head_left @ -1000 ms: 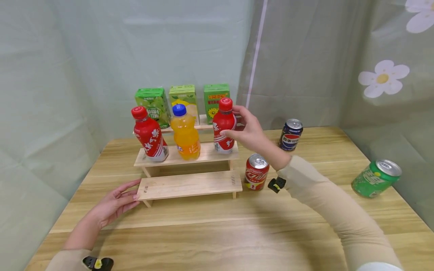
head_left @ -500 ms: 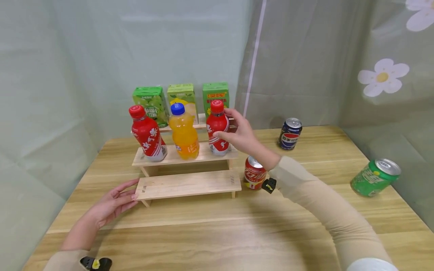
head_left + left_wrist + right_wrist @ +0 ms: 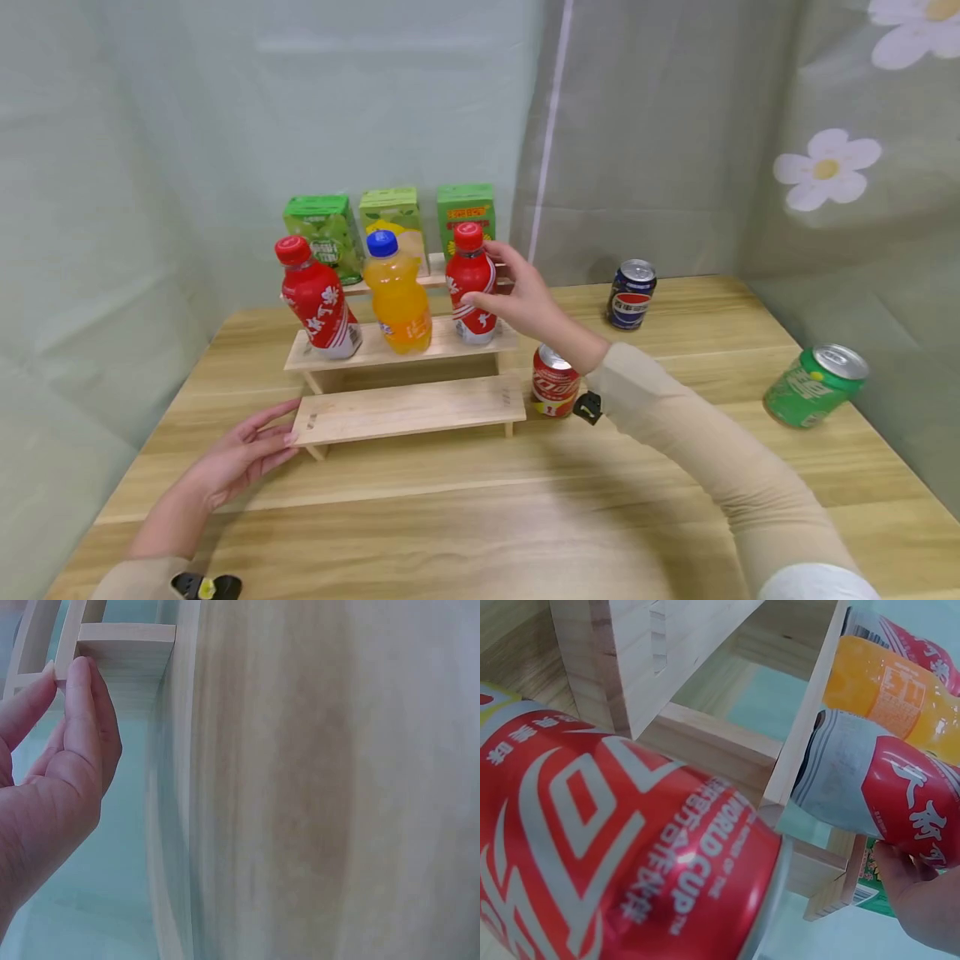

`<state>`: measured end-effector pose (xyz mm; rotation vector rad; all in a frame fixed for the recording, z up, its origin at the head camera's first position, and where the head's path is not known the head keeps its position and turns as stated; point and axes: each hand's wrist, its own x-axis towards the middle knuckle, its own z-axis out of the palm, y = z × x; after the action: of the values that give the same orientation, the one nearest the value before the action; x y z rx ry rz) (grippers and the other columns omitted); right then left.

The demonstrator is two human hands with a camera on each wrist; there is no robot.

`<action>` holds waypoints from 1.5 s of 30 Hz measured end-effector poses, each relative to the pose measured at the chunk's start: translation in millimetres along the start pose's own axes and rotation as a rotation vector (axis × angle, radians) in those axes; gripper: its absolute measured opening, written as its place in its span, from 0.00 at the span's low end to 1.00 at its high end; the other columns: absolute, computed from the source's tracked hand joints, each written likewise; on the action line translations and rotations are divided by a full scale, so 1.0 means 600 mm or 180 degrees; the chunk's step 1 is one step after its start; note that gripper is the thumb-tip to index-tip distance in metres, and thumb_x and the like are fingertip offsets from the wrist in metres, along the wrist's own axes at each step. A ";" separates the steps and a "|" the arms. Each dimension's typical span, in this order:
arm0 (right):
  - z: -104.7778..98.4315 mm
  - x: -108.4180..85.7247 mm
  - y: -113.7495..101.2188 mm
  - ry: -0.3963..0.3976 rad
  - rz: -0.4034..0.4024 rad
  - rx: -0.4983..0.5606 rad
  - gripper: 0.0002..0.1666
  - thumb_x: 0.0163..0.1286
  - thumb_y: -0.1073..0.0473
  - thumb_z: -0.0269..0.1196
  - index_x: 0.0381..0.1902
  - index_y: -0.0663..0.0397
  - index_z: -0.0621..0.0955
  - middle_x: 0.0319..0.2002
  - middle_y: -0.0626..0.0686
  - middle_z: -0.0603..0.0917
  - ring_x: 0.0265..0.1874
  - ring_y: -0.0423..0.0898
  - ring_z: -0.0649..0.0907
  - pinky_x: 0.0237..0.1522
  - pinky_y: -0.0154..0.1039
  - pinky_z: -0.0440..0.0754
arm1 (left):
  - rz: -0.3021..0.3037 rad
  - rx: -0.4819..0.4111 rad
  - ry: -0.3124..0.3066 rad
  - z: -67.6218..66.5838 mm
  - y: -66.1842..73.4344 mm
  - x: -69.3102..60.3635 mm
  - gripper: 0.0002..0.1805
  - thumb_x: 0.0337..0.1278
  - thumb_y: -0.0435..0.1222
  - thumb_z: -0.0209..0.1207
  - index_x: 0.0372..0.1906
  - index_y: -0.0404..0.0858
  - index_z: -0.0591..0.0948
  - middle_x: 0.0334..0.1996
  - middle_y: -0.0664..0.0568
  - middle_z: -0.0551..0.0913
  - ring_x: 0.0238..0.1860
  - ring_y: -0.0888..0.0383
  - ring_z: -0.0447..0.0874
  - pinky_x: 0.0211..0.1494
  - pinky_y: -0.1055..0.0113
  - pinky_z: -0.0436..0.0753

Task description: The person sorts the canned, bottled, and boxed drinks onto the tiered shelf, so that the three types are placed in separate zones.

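A tiered wooden rack (image 3: 408, 408) stands on the table. My left hand (image 3: 236, 458) pinches the left end of its lowest board, thumb above and fingers below, as the left wrist view also shows. On the right end of the middle tier, my right hand (image 3: 521, 296) grips a red plastic bottle (image 3: 467, 275) from its right side. That bottle stands upright with its cap on. Left of it are an orange soda bottle (image 3: 401, 304) with a blue cap and another red bottle (image 3: 318, 304). In the right wrist view, a red cola can (image 3: 622, 840) fills the foreground.
Green drink cartons (image 3: 326, 237) line the top tier. Right of the rack, the red can (image 3: 553, 383) stands under my right forearm. A dark blue can (image 3: 632, 296) is farther back, and a green can (image 3: 813, 387) is near the table's right edge. Curtains hang behind.
My right hand has shifted the red bottle slightly left along the middle tier, nearer the orange bottle. The left hand keeps its hold on the lowest board. The head view has turned slightly.
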<state>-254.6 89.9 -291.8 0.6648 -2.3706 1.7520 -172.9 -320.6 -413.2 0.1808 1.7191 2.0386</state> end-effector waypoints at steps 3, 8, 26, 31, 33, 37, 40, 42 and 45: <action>0.000 0.002 0.002 -0.0022 0.0043 0.0007 0.40 0.58 0.66 0.68 0.66 0.58 0.65 0.60 0.58 0.73 0.50 0.54 0.78 0.51 0.44 0.84 | 0.0104 -0.0103 -0.0134 -0.002 -0.005 0.001 0.26 0.67 0.24 0.47 0.54 0.59 0.77 0.47 0.61 0.80 0.49 0.63 0.82 0.55 0.70 0.82; -0.003 0.000 0.001 -0.0055 0.0042 -0.0028 0.41 0.58 0.66 0.69 0.68 0.60 0.64 0.62 0.59 0.73 0.53 0.55 0.77 0.55 0.45 0.82 | 0.0107 -0.0143 -0.0166 -0.006 -0.008 0.002 0.26 0.67 0.24 0.46 0.54 0.60 0.77 0.47 0.61 0.80 0.49 0.63 0.82 0.55 0.70 0.82; -0.035 -0.028 0.018 -0.0003 -0.0166 -0.0266 0.39 0.58 0.64 0.69 0.66 0.58 0.66 0.63 0.61 0.72 0.59 0.57 0.74 0.61 0.52 0.76 | -0.0001 -0.0027 -0.0090 -0.010 -0.005 0.005 0.26 0.67 0.25 0.48 0.52 0.62 0.77 0.46 0.64 0.79 0.48 0.64 0.82 0.54 0.70 0.82; -0.046 -0.040 0.022 0.0005 -0.0157 -0.0365 0.40 0.57 0.65 0.70 0.66 0.59 0.66 0.63 0.61 0.72 0.61 0.56 0.73 0.62 0.51 0.75 | -0.0013 -0.0104 -0.0148 -0.012 -0.004 0.006 0.26 0.67 0.25 0.47 0.53 0.61 0.78 0.46 0.63 0.80 0.48 0.63 0.82 0.55 0.69 0.82; -0.052 -0.046 0.024 0.0001 -0.0149 -0.0415 0.40 0.58 0.64 0.70 0.66 0.58 0.66 0.63 0.60 0.72 0.61 0.55 0.73 0.62 0.50 0.75 | -0.0019 -0.0110 -0.0178 -0.012 -0.003 0.005 0.26 0.68 0.25 0.47 0.53 0.61 0.78 0.47 0.63 0.80 0.49 0.63 0.82 0.55 0.69 0.82; -0.063 -0.055 0.034 -0.0018 -0.0130 -0.0486 0.40 0.57 0.64 0.70 0.66 0.59 0.66 0.63 0.61 0.72 0.62 0.55 0.72 0.64 0.51 0.73 | 0.0006 -0.0122 -0.0220 -0.013 -0.002 0.004 0.26 0.68 0.24 0.46 0.53 0.61 0.78 0.47 0.62 0.79 0.49 0.63 0.82 0.55 0.69 0.82; -0.072 -0.065 0.043 -0.0025 -0.0083 -0.0543 0.41 0.57 0.64 0.70 0.66 0.59 0.66 0.63 0.61 0.72 0.62 0.56 0.72 0.64 0.51 0.73 | 0.0014 -0.0117 -0.0211 -0.014 -0.002 0.004 0.26 0.68 0.24 0.46 0.53 0.61 0.78 0.47 0.63 0.79 0.49 0.64 0.82 0.55 0.69 0.82; -0.079 -0.073 0.050 -0.0039 -0.0045 -0.0596 0.41 0.57 0.64 0.70 0.66 0.59 0.66 0.63 0.62 0.72 0.62 0.57 0.71 0.64 0.53 0.72 | 0.0030 -0.0091 -0.0207 -0.014 -0.003 0.004 0.26 0.68 0.24 0.46 0.53 0.61 0.77 0.47 0.63 0.79 0.49 0.64 0.81 0.55 0.69 0.82; -0.088 -0.087 0.062 -0.0093 -0.0008 -0.0684 0.41 0.57 0.63 0.70 0.66 0.61 0.66 0.63 0.63 0.71 0.62 0.59 0.71 0.64 0.56 0.72 | 0.0021 -0.0043 -0.0178 -0.012 -0.004 0.005 0.26 0.68 0.24 0.47 0.53 0.61 0.78 0.47 0.62 0.79 0.49 0.63 0.81 0.55 0.70 0.82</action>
<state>-231.8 162.3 -325.4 0.6650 -2.5271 1.4667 -177.6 -325.2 -417.8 0.2371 1.6727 2.0299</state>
